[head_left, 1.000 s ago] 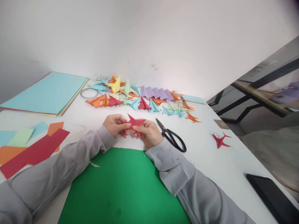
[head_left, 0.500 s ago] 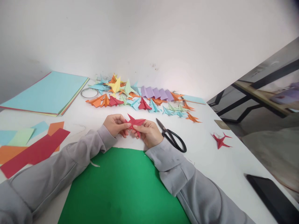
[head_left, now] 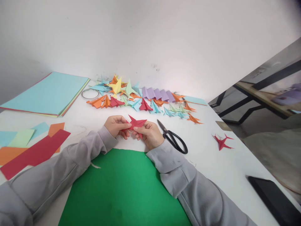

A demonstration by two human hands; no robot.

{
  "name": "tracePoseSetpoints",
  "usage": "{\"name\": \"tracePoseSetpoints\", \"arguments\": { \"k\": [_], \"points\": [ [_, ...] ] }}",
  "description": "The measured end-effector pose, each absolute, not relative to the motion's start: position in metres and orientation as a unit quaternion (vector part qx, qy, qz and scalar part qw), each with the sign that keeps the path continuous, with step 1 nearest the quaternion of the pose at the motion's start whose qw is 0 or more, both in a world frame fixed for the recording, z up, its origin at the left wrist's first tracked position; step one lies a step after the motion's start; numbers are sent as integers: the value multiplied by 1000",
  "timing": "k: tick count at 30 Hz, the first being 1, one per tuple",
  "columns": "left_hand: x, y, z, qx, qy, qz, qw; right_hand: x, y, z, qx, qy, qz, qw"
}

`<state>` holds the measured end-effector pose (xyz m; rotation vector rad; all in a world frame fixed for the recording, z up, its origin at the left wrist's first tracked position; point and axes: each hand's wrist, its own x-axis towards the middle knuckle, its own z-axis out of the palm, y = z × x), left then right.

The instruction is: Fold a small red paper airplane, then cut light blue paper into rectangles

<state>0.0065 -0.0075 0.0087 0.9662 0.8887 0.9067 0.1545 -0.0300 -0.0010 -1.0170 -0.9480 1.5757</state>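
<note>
White tabletop (head_left: 211, 157) is seen against a plain pale wall, with a dark frame at far right. At far left, a paper stack (head_left: 47, 94) topped in light blue lies flat, and loose strips (head_left: 33, 150) in red, orange, green and blue lie nearer the edge. A green sheet (head_left: 122, 188) is spread between the grey sleeves. Above it, the left hand (head_left: 116, 125) and the right hand (head_left: 150, 134) are closed in a pinch on a red fold (head_left: 135, 124), which is held just above the table between them; its points are already formed, so the folding is judged to be far along, with only small creases perhaps left. Behind the hands, a wire ring (head_left: 90, 93) and a pile of finished folds (head_left: 141, 99) in many colours are laid along the wall. Scissors (head_left: 174, 139) lie shut just beside the right hand. Further right, one red star (head_left: 222, 142) lies apart, and a dark slab (head_left: 275, 201) rests at the table's corner.
</note>
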Motion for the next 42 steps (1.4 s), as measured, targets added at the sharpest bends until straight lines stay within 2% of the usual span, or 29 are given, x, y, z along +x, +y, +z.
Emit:
{"name": "tracePoseSetpoints", "arguments": {
  "k": [25, 42],
  "points": [
    [6, -5, 4, 474, 394, 394, 682, 157, -28, -4, -418, -390, 644, 508],
    [8, -7, 7, 466, 394, 396, 687, 157, -28, -1, -378, -378, 686, 493]
  ]
}}
